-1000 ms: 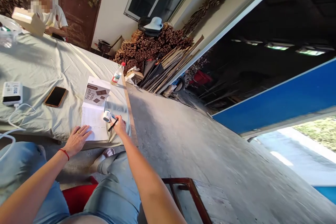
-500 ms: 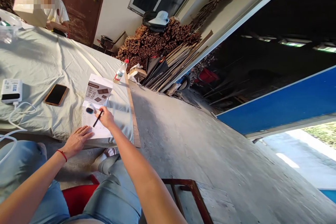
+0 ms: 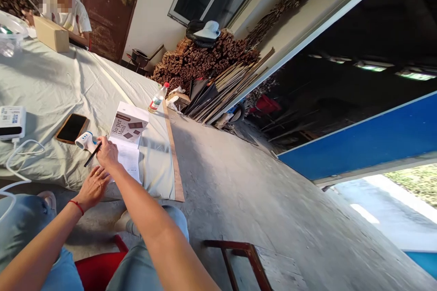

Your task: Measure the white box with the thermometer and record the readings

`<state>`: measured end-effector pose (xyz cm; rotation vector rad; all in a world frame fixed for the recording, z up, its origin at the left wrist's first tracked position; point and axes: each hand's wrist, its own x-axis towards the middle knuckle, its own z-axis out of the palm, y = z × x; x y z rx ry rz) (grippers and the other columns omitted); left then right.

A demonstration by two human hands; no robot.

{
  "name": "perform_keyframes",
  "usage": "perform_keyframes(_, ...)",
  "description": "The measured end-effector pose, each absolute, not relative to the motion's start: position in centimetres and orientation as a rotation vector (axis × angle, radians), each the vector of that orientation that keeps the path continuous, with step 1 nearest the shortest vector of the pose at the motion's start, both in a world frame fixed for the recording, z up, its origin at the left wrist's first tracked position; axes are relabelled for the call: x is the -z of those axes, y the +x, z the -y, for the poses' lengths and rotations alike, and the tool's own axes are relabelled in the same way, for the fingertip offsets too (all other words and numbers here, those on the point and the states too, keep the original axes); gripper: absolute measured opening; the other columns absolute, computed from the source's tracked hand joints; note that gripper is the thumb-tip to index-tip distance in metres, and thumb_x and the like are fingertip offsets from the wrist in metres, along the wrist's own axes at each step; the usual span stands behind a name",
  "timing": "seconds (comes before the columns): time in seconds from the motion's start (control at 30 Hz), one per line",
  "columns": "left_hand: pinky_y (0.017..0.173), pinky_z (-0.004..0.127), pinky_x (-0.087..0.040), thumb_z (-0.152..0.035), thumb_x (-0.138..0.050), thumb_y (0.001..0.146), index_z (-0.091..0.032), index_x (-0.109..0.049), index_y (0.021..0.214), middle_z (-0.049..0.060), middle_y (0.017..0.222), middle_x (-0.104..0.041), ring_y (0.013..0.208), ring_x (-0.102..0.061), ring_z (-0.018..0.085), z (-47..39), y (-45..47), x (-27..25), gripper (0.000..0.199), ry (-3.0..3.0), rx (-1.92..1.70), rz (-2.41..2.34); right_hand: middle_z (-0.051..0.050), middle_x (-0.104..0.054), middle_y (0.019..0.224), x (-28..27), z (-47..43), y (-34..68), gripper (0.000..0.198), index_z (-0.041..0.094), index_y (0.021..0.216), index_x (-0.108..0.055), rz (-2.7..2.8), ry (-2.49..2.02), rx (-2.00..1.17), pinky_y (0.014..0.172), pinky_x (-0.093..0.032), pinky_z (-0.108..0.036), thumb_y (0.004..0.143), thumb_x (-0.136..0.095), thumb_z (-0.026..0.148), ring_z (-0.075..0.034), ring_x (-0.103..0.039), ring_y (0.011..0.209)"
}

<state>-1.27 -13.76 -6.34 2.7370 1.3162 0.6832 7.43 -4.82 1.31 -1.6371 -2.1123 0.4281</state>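
Note:
My right hand (image 3: pixel 107 152) grips a white thermometer gun (image 3: pixel 84 140) and a black pen (image 3: pixel 92 155) together, above the near edge of the cloth-covered table (image 3: pixel 51 86). My left hand (image 3: pixel 93 185) lies flat on the lower part of a white lined notebook (image 3: pixel 129 157), close under the right hand. A white box printed "Super Meal" (image 3: pixel 129 122) sits at the notebook's far end. A phone (image 3: pixel 71 127) with a dark screen lies just left of the thermometer gun.
A white device (image 3: pixel 12 121) with a white cable (image 3: pixel 20 154) lies at the far left. A plastic bottle (image 3: pixel 157 97) stands at the table's far corner. A person (image 3: pixel 70 16) sits across behind a cardboard box (image 3: pixel 51 34). Stacked firewood (image 3: pixel 201 59) lies beyond. A wooden chair frame (image 3: pixel 239 254) stands by my knee.
My right hand has carried the thermometer gun and pen leftward across the notebook, toward the phone. My left hand has stayed on the notebook. The person across has set the cardboard box down.

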Motion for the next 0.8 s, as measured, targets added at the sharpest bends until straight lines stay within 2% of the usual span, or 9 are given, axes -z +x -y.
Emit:
perform_keyframes(0.17,0.116,0.056,-0.036,-0.014,-0.053,0.085,-0.017,-0.063,0.130,0.016,0.142,-0.058,0.141,-0.044,0.035,13.9,-1.1,6.3,0.046,2.744,-0.673,-1.350,-0.006,-0.069,0.117,-2.0,2.7,8.4,0.040,0.025,0.122,-0.064,2.166,-1.589,-0.399,0.103,-0.043,-0.036,0.089,-0.052,0.007,-0.025,-0.059,0.118)
perform_keyframes(0.33,0.113,0.053,-0.042,-0.016,-0.054,0.085,-0.019,-0.065,0.124,0.014,0.143,-0.057,0.137,-0.048,0.035,14.5,-2.0,5.5,0.040,2.761,-0.665,-1.371,0.000,-0.070,0.112,-1.8,1.5,11.1,0.044,0.030,0.119,-0.066,2.062,-1.559,-0.409,0.097,-0.047,-0.029,0.085,-0.053,0.006,-0.020,-0.063,0.107)
perform_keyframes(0.43,0.106,0.047,-0.048,-0.029,-0.060,0.087,-0.018,-0.068,0.110,0.015,0.135,-0.062,0.127,-0.056,0.033,14.9,-2.5,4.5,0.027,2.694,-0.732,-1.388,-0.003,-0.069,0.112,-0.4,1.9,15.1,0.035,0.024,0.113,-0.066,1.852,-1.677,-0.370,0.098,-0.047,-0.030,0.090,-0.044,0.010,-0.020,-0.062,0.108)
perform_keyframes(0.5,0.098,0.042,-0.053,-0.032,-0.053,0.094,-0.018,-0.068,0.107,0.014,0.126,-0.065,0.114,-0.062,0.029,14.5,-2.3,3.6,0.024,2.639,-0.776,-1.431,-0.007,-0.067,0.109,0.9,2.5,18.0,0.033,0.020,0.117,-0.062,1.702,-1.781,-0.349,0.095,-0.049,-0.034,0.091,-0.042,0.015,-0.022,-0.062,0.101)
perform_keyframes(0.57,0.100,0.046,-0.049,-0.032,-0.045,0.099,-0.016,-0.066,0.113,0.016,0.128,-0.063,0.118,-0.059,0.031,13.3,-1.6,2.7,0.030,2.605,-0.812,-1.495,-0.009,-0.065,0.110,2.1,3.1,20.0,0.031,0.017,0.117,-0.061,1.616,-1.833,-0.346,0.094,-0.050,-0.034,0.089,-0.048,0.020,-0.022,-0.061,0.100)
perform_keyframes(0.67,0.110,0.054,-0.038,-0.033,-0.047,0.099,-0.018,-0.060,0.132,0.017,0.146,-0.051,0.136,-0.044,0.036,11.0,-0.2,1.8,0.038,2.610,-0.811,-1.540,-0.011,-0.063,0.116,3.4,3.5,21.0,0.030,0.017,0.112,-0.062,1.550,-1.870,-0.351,0.096,-0.049,-0.034,0.083,-0.059,0.022,-0.024,-0.059,0.109)
perform_keyframes(0.73,0.112,0.057,-0.034,-0.028,-0.051,0.096,-0.021,-0.060,0.132,0.016,0.147,-0.051,0.138,-0.042,0.037,9.8,0.3,1.6,0.038,2.642,-0.736,-1.546,-0.013,-0.063,0.116,3.8,3.5,20.8,0.029,0.017,0.111,-0.063,1.513,-1.906,-0.363,0.097,-0.048,-0.037,0.082,-0.062,0.022,-0.027,-0.058,0.113)
perform_keyframes(0.8,0.111,0.056,-0.034,-0.020,-0.050,0.093,-0.023,-0.065,0.124,0.014,0.140,-0.058,0.135,-0.046,0.035,8.9,0.0,1.7,0.034,2.673,-0.663,-1.530,-0.014,-0.064,0.114,4.2,3.2,20.4,0.028,0.018,0.110,-0.064,1.485,-1.945,-0.391,0.097,-0.048,-0.040,0.082,-0.062,0.022,-0.029,-0.058,0.112)
